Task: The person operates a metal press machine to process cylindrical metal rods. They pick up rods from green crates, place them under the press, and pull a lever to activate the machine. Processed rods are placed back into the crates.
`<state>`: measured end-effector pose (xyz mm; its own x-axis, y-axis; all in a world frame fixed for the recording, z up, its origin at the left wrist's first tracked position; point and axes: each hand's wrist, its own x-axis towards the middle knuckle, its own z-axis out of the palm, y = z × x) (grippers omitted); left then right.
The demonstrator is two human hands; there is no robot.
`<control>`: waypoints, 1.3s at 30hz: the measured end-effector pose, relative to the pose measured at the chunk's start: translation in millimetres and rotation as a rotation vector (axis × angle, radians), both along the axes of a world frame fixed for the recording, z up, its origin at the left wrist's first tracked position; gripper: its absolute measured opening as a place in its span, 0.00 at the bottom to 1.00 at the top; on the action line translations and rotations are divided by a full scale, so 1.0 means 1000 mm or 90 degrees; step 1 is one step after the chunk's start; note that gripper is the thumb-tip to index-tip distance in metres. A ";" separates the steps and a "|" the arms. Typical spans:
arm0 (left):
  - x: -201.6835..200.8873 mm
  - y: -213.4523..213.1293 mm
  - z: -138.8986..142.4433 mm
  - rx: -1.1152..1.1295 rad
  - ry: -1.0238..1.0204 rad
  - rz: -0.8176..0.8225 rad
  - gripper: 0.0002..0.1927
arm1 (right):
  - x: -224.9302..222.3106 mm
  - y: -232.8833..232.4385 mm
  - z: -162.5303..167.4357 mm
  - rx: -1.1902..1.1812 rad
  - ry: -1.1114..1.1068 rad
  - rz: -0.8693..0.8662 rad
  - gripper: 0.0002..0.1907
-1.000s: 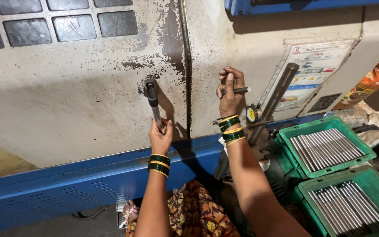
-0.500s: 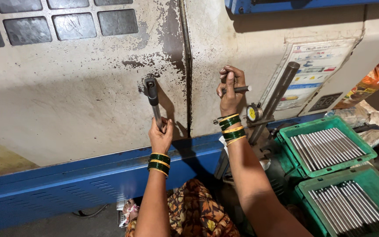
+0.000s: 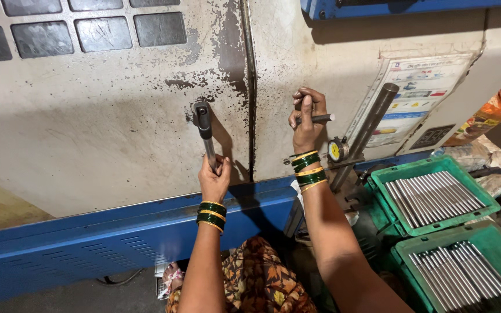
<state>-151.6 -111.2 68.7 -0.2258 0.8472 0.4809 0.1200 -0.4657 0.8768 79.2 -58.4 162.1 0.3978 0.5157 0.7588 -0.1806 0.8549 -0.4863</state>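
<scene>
Landmark: the dark vertical seam [image 3: 251, 87] running down the grimy cream machine panel [image 3: 105, 127] – everything below is placed off that.
Handle: a dark metal lever handle [image 3: 205, 130], just left of the seam, pivot end up on the panel, shaft hanging down.
Left hand: left hand [image 3: 214, 179], left of the seam and low, fingers wrapped tight round the bottom end of the handle, green and gold bangles on the wrist.
Right hand: right hand [image 3: 305, 119], just right of the seam, fingers curled shut on a short metal pin [image 3: 319, 119] that pokes out sideways away from the seam.
Gauge: a small yellow-faced dial gauge [image 3: 337, 150], right of the seam, just beside the right wrist.
Bar: a long dark steel bar [image 3: 367, 132] – leaning on the panel, further right.
Crates: two green crates [image 3: 433, 194] full of thin steel rods [image 3: 436, 197], far right of the seam, low down.
</scene>
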 end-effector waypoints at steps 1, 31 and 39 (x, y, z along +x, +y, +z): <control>0.000 0.000 0.000 -0.004 -0.001 0.001 0.08 | 0.000 0.000 0.000 0.001 -0.001 0.000 0.13; 0.000 0.001 0.000 -0.013 0.003 0.007 0.08 | 0.000 -0.001 0.001 0.003 0.000 0.007 0.13; 0.001 0.000 0.000 -0.006 -0.004 0.001 0.08 | 0.000 -0.001 0.001 -0.001 -0.001 -0.004 0.13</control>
<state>-151.0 -110.9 68.3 -0.2301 0.8514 0.4714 0.1149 -0.4573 0.8819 79.0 -59.7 162.9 0.4000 0.5142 0.7586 -0.1745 0.8554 -0.4878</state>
